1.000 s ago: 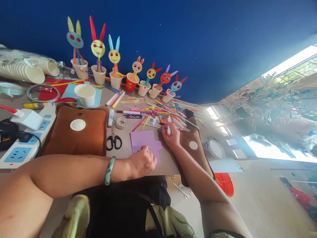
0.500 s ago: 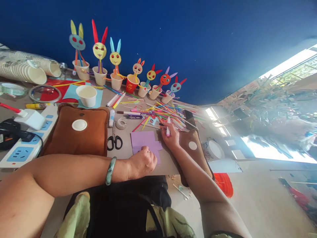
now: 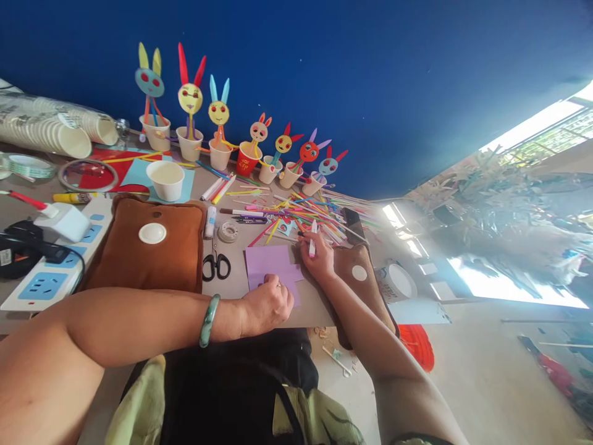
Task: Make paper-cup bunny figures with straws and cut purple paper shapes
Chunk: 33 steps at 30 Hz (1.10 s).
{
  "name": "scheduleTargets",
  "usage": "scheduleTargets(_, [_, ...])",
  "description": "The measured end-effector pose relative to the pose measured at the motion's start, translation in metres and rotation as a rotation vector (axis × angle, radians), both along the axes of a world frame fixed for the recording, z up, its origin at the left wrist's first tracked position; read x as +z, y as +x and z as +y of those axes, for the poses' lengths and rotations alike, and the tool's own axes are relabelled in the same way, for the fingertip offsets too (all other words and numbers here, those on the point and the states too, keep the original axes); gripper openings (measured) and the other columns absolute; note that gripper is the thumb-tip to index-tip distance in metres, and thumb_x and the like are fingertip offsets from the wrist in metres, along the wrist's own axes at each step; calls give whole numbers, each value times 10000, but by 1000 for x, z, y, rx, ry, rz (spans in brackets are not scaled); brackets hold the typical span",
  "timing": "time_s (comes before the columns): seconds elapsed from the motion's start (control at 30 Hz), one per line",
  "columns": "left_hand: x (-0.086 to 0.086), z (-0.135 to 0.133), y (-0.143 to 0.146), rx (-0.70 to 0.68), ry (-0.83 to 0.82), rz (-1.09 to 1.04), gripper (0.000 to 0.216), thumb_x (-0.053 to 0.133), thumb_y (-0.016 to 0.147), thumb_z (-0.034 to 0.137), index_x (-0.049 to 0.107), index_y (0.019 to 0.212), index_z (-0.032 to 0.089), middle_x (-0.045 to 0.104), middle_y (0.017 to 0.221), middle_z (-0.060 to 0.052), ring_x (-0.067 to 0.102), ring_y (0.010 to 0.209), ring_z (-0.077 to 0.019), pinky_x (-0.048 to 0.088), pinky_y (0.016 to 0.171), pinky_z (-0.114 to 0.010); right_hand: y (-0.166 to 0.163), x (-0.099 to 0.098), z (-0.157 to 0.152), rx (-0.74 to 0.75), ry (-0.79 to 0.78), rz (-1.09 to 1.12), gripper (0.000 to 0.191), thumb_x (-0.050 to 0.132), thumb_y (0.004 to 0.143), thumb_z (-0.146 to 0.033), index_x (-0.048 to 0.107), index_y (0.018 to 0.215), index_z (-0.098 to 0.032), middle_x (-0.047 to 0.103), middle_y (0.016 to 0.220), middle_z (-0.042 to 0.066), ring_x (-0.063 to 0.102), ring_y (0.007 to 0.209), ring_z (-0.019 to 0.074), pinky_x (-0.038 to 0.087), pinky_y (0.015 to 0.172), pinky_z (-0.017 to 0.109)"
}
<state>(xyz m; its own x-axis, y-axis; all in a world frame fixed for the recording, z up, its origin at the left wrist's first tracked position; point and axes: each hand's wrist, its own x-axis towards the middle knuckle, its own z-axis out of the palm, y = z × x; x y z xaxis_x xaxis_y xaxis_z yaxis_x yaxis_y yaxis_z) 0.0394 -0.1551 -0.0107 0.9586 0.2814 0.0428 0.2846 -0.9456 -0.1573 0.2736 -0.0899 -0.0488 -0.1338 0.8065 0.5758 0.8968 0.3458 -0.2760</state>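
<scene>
My right hand is closed on a white marker with a pink end, held upright above the table. A small dark tip shows beside its fingertips; I cannot tell what it belongs to. My left hand, with a green bangle on the wrist, rests curled over the lower part of the purple paper. Whatever its fingers hold, if anything, is hidden. Black-handled scissors lie left of the paper, near a roll of white tape and a glue stick.
Brown cushions flank the work area. Behind lie many coloured sticks and a row of rabbit figures in paper cups. A white cup, a power strip and stacked cups stand left. A dark phone-like slab lies right.
The view has shifted slightly. Both hands stay in nearly the same places, and the marker in my right hand leans a little differently.
</scene>
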Motion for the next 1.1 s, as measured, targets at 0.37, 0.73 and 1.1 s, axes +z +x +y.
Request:
scheduleTargets(0.37, [2, -1, -2, 18, 58, -33, 240, 446, 930, 87, 655, 1031, 28, 670, 834, -166, 640, 744, -244, 383, 661, -390, -4, 7, -3, 8, -30, -44, 166, 500, 938, -297, 612, 1055, -259, 772, 970, 69, 725, 938, 252, 559, 883, 430])
scheduleTargets(0.73, [-1, 0, 1, 13, 12, -12, 269, 432, 919, 32, 637, 1086, -16, 690, 918, -231, 668, 799, -290, 416, 668, -421, -3, 44, 15, 35, -306, -8, 346, 521, 821, -189, 601, 1154, -242, 779, 1035, 61, 707, 1023, 273, 523, 931, 451])
scheduleTargets(1.1, [1, 0, -3, 16, 44, -36, 209, 477, 910, 71, 665, 989, 24, 684, 853, -204, 653, 717, -277, 413, 653, -422, -22, 40, 56, -147, -497, -26, 286, 760, 715, -309, 561, 911, -250, 756, 868, -17, 660, 724, 192, 447, 662, 297])
